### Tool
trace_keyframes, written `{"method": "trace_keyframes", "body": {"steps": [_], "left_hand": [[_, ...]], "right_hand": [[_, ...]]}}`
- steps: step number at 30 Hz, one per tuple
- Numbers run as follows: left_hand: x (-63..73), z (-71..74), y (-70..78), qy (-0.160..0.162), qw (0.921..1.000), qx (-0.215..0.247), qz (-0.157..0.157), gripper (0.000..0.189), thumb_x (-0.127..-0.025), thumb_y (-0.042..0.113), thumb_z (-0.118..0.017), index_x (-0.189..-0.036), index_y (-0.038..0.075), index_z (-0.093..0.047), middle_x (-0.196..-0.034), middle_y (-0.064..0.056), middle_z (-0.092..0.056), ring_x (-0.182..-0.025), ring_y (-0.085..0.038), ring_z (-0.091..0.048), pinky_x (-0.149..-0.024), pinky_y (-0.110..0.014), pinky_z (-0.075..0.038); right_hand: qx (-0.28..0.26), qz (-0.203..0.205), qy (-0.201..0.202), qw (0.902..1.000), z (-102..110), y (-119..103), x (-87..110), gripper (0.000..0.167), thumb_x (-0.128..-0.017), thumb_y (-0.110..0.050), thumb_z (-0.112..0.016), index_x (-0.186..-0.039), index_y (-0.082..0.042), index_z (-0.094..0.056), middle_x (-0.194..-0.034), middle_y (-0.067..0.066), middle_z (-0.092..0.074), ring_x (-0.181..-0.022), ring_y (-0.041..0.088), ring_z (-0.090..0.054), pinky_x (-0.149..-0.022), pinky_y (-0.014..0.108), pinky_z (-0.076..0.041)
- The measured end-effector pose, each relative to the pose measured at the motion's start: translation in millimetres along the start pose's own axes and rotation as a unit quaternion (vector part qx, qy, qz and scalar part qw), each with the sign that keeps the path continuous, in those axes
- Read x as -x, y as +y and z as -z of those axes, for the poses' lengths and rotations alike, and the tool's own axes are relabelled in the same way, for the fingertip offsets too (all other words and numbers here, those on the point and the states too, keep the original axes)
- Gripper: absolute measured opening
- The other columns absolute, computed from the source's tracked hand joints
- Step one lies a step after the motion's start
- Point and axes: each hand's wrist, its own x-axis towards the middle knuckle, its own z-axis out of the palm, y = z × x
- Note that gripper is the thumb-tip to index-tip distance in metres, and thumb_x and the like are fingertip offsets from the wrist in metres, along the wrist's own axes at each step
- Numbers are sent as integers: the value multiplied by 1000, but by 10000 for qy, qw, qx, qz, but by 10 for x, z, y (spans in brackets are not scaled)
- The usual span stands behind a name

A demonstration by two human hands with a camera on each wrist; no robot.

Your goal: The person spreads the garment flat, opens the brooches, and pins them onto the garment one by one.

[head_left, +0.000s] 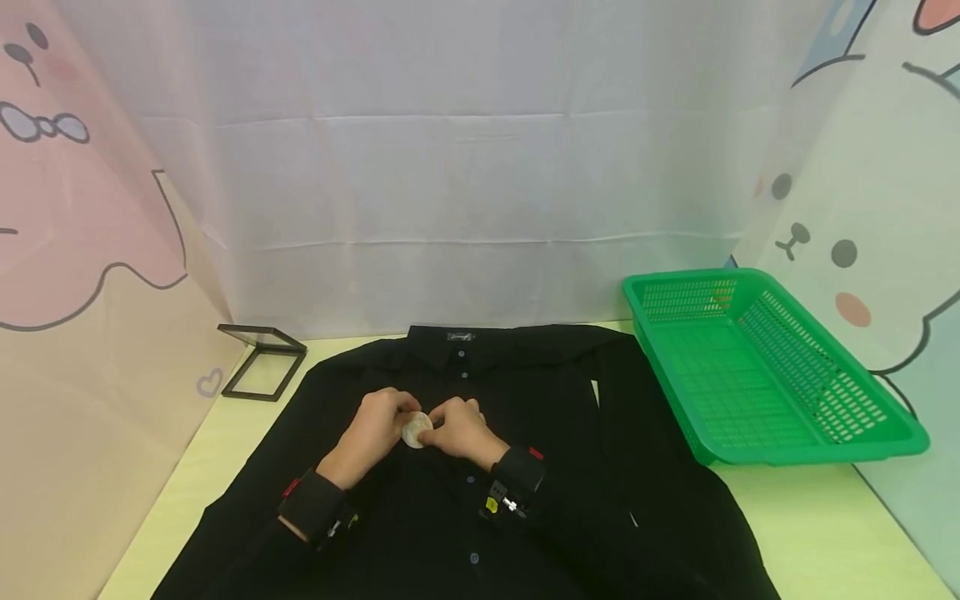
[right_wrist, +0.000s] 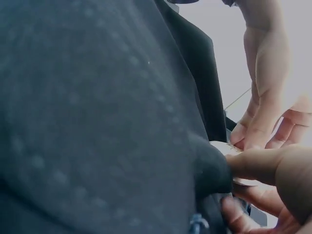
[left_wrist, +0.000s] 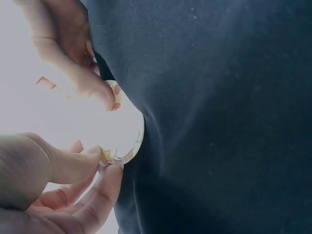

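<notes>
A black button-up shirt (head_left: 525, 500) lies spread out with its collar at the far side. Over its front, both hands hold a round printed badge (head_left: 415, 430). My left hand (head_left: 378, 423) pinches the badge's left edge between thumb and fingers, while my right hand (head_left: 461, 429) grips it from the right. Seen from the left wrist, the pale badge (left_wrist: 131, 139) shows a yellow star and line drawing near the left fingertips, its face washed out by glare. In the right wrist view the badge (right_wrist: 222, 147) is mostly hidden behind fingers, with shirt fabric (right_wrist: 212, 165) bunched beside the right thumb.
At the back right stands a green plastic basket (head_left: 888, 417), overlapping the shirt's sleeve in this view. A black-framed hinged case (head_left: 264, 375) stands open at the back left. White and cartoon-printed curtains (head_left: 465, 183) close off the back and sides of the pale yellow table (head_left: 810, 508).
</notes>
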Motion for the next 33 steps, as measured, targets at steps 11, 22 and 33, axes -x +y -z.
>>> {"method": "trace_keyframes", "body": {"steps": [11,22,33], "left_hand": [[-28,3,-54,-41,9996,195,187,19,-89,-8,-71,-86,10,-75,-81,-2,-71,-72,-12,-60,-63,-26,-51],[-17,-65,-53,-24,9999,106,122,17,-90,-7,-73,-87,10,-73,-85,-4,-68,-75,-14,-61,-64,-27,-52],[-4,-88,-52,-12,9998,42,178,19,-88,-9,-73,-86,9,-72,-85,-4,-68,-76,-15,-63,-63,-26,-53]], "right_hand": [[-800,70,-32,9968,-43,68,0,13,-93,-15,-75,-86,-6,-82,-61,-10,-58,-49,4,-45,-48,18,-35],[-925,316,-134,9951,-60,125,18,10,-93,-11,-74,-85,-5,-78,-64,-7,-58,-52,4,-48,-49,18,-38],[-1138,362,-365,9922,-48,172,-9,7,-91,-8,-74,-89,-4,-79,-70,0,-70,-50,4,-56,-48,18,-46]]}}
